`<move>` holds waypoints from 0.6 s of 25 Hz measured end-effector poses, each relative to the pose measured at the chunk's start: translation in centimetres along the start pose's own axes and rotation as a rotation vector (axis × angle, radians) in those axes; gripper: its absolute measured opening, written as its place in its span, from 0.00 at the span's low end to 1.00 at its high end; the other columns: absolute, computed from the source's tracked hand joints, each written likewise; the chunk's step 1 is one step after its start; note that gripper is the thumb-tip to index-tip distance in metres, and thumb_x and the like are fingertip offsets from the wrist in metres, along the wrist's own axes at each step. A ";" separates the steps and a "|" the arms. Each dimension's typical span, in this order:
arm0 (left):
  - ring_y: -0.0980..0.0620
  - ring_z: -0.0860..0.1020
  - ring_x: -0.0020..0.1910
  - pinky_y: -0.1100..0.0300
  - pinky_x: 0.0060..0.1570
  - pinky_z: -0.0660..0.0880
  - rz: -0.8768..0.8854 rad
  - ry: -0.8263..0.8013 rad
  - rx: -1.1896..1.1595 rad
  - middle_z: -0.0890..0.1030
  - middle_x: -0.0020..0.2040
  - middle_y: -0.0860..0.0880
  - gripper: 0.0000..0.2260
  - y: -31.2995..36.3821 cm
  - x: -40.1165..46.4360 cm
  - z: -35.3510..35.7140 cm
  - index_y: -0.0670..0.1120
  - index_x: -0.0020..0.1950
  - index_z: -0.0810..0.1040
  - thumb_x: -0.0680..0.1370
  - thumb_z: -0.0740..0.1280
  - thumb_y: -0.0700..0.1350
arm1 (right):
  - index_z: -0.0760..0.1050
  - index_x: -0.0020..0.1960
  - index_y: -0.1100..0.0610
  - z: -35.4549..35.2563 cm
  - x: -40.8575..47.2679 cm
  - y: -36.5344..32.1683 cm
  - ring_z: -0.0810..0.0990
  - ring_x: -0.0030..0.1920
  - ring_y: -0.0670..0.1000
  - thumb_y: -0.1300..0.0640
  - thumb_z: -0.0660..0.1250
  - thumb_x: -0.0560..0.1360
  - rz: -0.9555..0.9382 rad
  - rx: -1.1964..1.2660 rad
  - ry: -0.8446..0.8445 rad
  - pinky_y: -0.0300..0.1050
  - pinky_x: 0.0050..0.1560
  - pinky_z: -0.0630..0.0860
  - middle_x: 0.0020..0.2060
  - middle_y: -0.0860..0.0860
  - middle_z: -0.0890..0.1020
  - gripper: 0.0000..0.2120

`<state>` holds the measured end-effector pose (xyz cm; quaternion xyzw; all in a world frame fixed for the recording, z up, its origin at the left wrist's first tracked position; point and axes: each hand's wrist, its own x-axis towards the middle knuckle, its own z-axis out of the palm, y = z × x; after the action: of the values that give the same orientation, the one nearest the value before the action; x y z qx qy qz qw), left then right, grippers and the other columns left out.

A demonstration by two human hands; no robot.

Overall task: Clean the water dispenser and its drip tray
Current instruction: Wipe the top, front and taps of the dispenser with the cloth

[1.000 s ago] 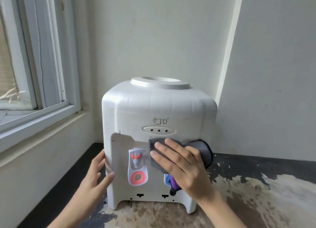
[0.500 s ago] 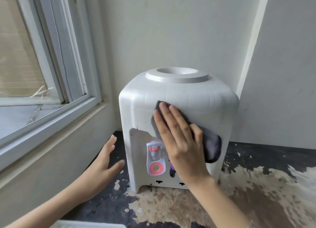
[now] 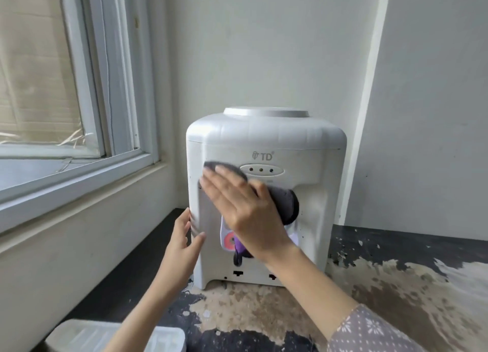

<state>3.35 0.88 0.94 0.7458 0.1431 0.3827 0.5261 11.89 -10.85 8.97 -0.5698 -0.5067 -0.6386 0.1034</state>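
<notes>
A white tabletop water dispenser [image 3: 311, 140] stands on a worn dark counter against the wall. My right hand [image 3: 243, 206] lies flat with straight fingers on a dark grey cloth [image 3: 286, 203], pressing it against the dispenser's front, left of the indicator lights. The hand hides most of the taps; a bit of the red tap [image 3: 227, 239] shows below it. My left hand [image 3: 182, 243] rests with straight fingers against the dispenser's lower left edge. A white ridged drip tray [image 3: 111, 336] lies on the counter at the bottom left, detached from the dispenser.
A window [image 3: 66, 87] with a pale frame and sill fills the left side. The counter [image 3: 396, 285] has peeling dark paint with bare patches. Walls close in behind and to the right of the dispenser.
My right hand has slid the cloth down and left across the dispenser's front. My left hand has come back to touch the dispenser's left edge. The view has dropped lower.
</notes>
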 end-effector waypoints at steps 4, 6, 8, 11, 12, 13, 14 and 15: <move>0.60 0.68 0.67 0.57 0.66 0.66 -0.043 0.051 -0.104 0.70 0.68 0.59 0.27 -1.0 0.2 0.2 0.55 0.71 0.63 0.74 0.61 0.60 | 0.76 0.64 0.56 1.9 5.6 1.1 0.74 0.64 0.50 0.65 0.53 0.79 0.115 -0.117 0.024 0.46 0.53 0.65 0.63 0.51 0.77 0.19; 0.58 0.67 0.68 0.63 0.63 0.64 -0.081 0.100 -0.167 0.68 0.70 0.57 0.21 -1.3 0.2 0.4 0.53 0.72 0.62 0.80 0.55 0.58 | 0.75 0.65 0.55 3.8 6.5 0.4 0.73 0.65 0.49 0.62 0.54 0.76 0.083 -0.185 -0.073 0.49 0.58 0.63 0.64 0.51 0.76 0.20; 0.58 0.65 0.68 0.71 0.55 0.63 -0.089 0.113 -0.242 0.66 0.69 0.56 0.18 -1.1 -0.1 0.7 0.51 0.72 0.61 0.83 0.49 0.53 | 0.72 0.68 0.54 5.4 5.7 -1.1 0.70 0.68 0.49 0.60 0.49 0.75 0.018 -0.254 -0.176 0.52 0.60 0.61 0.67 0.50 0.73 0.24; 0.58 0.65 0.68 0.68 0.59 0.61 -0.113 0.125 -0.368 0.67 0.71 0.53 0.20 -1.0 -0.3 0.8 0.51 0.73 0.60 0.83 0.43 0.51 | 0.65 0.72 0.56 7.1 1.9 -4.8 0.63 0.72 0.51 0.60 0.43 0.75 -0.122 -0.382 -0.319 0.57 0.65 0.56 0.72 0.51 0.67 0.28; 0.57 0.67 0.67 0.66 0.61 0.60 -0.114 0.135 -0.397 0.69 0.70 0.52 0.19 -1.0 -0.3 0.8 0.52 0.71 0.63 0.83 0.42 0.51 | 0.63 0.73 0.56 7.5 0.4 -5.9 0.60 0.74 0.52 0.59 0.43 0.76 -0.156 -0.402 -0.382 0.58 0.66 0.54 0.73 0.52 0.64 0.27; 0.58 0.70 0.65 0.67 0.60 0.61 -0.115 0.171 -0.423 0.71 0.68 0.50 0.19 -1.1 -0.3 0.7 0.52 0.69 0.65 0.83 0.42 0.51 | 0.61 0.74 0.57 7.7 -0.8 -6.9 0.57 0.74 0.53 0.56 0.46 0.76 -0.147 -0.395 -0.430 0.60 0.67 0.53 0.73 0.52 0.63 0.27; 0.58 0.72 0.62 0.67 0.58 0.63 -0.114 0.229 -0.435 0.73 0.67 0.48 0.20 -1.2 -0.2 0.6 0.50 0.69 0.66 0.84 0.42 0.51 | 0.60 0.74 0.58 7.7 -1.6 -7.7 0.56 0.75 0.53 0.53 0.49 0.77 -0.107 -0.368 -0.459 0.61 0.68 0.52 0.74 0.53 0.62 0.27; 0.56 0.73 0.61 0.66 0.57 0.64 -0.107 0.302 -0.431 0.74 0.66 0.46 0.20 -1.4 -0.2 0.4 0.47 0.70 0.64 0.84 0.43 0.51 | 0.58 0.74 0.60 7.8 -2.4 -8.6 0.54 0.75 0.53 0.51 0.52 0.77 -0.076 -0.360 -0.512 0.63 0.70 0.52 0.74 0.54 0.61 0.28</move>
<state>3.73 1.05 -0.44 0.5425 0.1741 0.4829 0.6650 11.41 -1.89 1.16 -0.7020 -0.4159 -0.5572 -0.1540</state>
